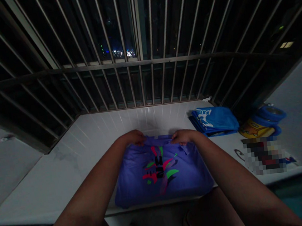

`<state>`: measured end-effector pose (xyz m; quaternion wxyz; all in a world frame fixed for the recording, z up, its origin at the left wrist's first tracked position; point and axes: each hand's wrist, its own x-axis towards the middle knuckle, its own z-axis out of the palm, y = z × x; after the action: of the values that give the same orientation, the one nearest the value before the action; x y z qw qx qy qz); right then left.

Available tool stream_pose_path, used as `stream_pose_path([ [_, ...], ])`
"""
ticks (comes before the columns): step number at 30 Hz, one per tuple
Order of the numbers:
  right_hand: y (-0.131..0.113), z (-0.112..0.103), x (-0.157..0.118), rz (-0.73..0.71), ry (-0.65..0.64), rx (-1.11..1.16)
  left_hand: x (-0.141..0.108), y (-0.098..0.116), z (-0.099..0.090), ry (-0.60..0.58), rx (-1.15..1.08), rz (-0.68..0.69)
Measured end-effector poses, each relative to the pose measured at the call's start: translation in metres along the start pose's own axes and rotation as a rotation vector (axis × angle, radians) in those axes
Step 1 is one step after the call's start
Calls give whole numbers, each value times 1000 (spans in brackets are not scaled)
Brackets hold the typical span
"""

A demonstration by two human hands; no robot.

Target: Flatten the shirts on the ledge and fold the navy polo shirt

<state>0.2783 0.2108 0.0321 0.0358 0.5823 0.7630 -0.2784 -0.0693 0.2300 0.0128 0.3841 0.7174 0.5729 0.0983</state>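
Observation:
A purple shirt [136,179] with a pink, green and black print lies spread on the white sill, its lower edge at the sill's front. My left hand [136,138] is closed on the shirt's far left corner, beside the collar. On the far right side, my right hand [182,137] pinches the fabric, and a small fold of cloth hangs by its fingers. The collar lies between both hands.
A folded blue cloth stack [217,118] lies right of the shirt. Further right are a blue and yellow container [258,125] and a blurred-out dark item [266,156]. Metal bars [140,62] stand behind the white sill [71,150].

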Motion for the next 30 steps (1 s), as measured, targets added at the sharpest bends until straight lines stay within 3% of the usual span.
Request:
stream_pose_path([
  [4,-6,-36,19,154,235,-42,24,18,-19,287,-94,-13],
  [7,-13,-36,17,310,490,-91,23,23,-8,514,-100,51],
  [9,-15,-19,10,372,596,-121,11,18,13,613,-10,140],
  [11,-14,7,1,346,632,-153,-9,6,39,631,158,170],
  [14,-6,52,-8,227,558,-207,-43,-18,75,561,334,62],
  [17,5,89,-11,146,459,-257,-65,-39,90,497,442,-53],
  [20,17,104,-9,117,482,-217,-69,-54,76,510,396,-115],
  [24,34,97,-10,108,563,-120,-71,-73,32,568,214,-150],
  [27,52,85,-19,230,666,-52,-85,-91,-1,676,121,-247],
  [30,65,83,-32,451,778,12,-102,-102,-20,774,67,-306],
])
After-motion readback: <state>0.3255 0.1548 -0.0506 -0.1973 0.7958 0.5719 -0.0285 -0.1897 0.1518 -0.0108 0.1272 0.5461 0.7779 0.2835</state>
